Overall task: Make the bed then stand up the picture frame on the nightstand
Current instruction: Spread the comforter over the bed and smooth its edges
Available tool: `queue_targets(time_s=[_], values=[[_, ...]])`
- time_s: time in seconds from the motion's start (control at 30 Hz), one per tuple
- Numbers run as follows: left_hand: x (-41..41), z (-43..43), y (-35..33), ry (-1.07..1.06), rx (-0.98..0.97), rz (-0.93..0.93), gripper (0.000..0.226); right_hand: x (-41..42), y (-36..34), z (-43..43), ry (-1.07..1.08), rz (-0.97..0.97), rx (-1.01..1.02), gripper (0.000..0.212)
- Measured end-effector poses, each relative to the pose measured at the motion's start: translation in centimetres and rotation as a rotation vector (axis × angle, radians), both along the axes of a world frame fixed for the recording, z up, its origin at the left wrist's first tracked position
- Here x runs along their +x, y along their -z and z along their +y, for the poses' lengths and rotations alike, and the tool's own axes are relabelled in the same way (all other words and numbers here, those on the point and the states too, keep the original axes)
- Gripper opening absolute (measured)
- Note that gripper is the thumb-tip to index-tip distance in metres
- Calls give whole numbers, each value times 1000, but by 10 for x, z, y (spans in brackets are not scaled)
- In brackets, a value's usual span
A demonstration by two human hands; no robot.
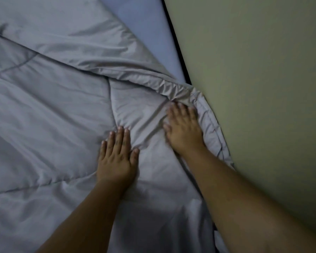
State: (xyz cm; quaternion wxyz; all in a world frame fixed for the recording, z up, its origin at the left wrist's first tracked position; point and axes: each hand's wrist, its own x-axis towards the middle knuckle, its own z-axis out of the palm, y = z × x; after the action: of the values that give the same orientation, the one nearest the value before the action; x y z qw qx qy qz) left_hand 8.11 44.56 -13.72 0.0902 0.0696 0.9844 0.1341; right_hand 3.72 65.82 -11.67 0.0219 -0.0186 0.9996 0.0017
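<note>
A grey quilted comforter [49, 114] covers most of the bed, wrinkled, with a folded layer lying across its upper part. My left hand [117, 157] rests flat on it, palm down, fingers spread. My right hand [183, 128] also lies flat, fingers apart, pressing the comforter close to its bunched hemmed edge [208, 123] beside the wall. It looks slightly blurred. Neither hand holds anything. A strip of pale blue sheet [150, 30] shows at the top, uncovered by the comforter. No picture frame or nightstand is in view.
A pale green wall [259, 79] runs along the bed's right side, with a narrow dark gap [179, 52] between it and the mattress. The comforter's edge is pushed up against the wall.
</note>
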Motion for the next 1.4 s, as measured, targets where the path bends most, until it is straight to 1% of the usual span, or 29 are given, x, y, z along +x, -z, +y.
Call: queue_targets(time_s=[0.03, 0.07, 0.17, 0.3, 0.43, 0.53, 0.63, 0.73, 0.8, 0.87, 0.93, 1.03, 1.07, 1.17, 1.23, 1.3, 1.4], values=[[0, -2, 1, 17, 0, 7, 69, -2, 7, 11, 118, -38, -67, 58], [-1, -4, 2, 32, 2, 16, 68, -4, 14, 21, 183, -46, -120, 59], [-2, -7, 5, 47, -6, 24, 67, -6, 22, 34, 171, -24, -161, 57], [-2, -5, 4, 51, -22, 15, 69, -3, 10, 15, 211, 4, -224, 55], [-1, -4, -1, 51, -15, 6, 70, 47, 1, -6, 142, 167, -287, 51], [-1, -4, 0, 57, -14, 9, 70, 83, 15, 14, 166, 116, -445, 57], [-2, -5, 2, 64, -16, -2, 69, 89, 24, 27, 206, 107, -508, 41], [-2, -3, 1, 46, -6, -21, 65, 84, 19, 21, 239, 96, -554, 44], [0, 2, -2, -3, 11, -33, 63, 94, 9, 15, 239, 125, -538, 44], [8, 13, -7, -21, 47, -26, 66, 119, 0, 7, 167, 141, -480, 50], [27, 25, -12, 49, 86, -17, 69, 153, -3, 4, 106, 138, -456, 52], [53, 30, -8, 137, 39, -32, 68, 194, 5, 18, 178, 108, -517, 57], [55, 27, -5, 149, 13, -30, 68, 202, 9, 23, 185, 74, -540, 56], [52, 22, -3, 188, -24, -17, 68, 206, 16, 31, 200, 49, -566, 41], [50, 23, -3, 189, -28, -28, 68, 204, 15, 27, 234, 56, -579, 42], [54, 26, -4, 157, -24, -43, 68, 210, 9, 22, 211, 90, -528, 50], [61, 27, -3, 122, -21, -48, 68, 228, 6, 23, 37, 152, -361, 51]])
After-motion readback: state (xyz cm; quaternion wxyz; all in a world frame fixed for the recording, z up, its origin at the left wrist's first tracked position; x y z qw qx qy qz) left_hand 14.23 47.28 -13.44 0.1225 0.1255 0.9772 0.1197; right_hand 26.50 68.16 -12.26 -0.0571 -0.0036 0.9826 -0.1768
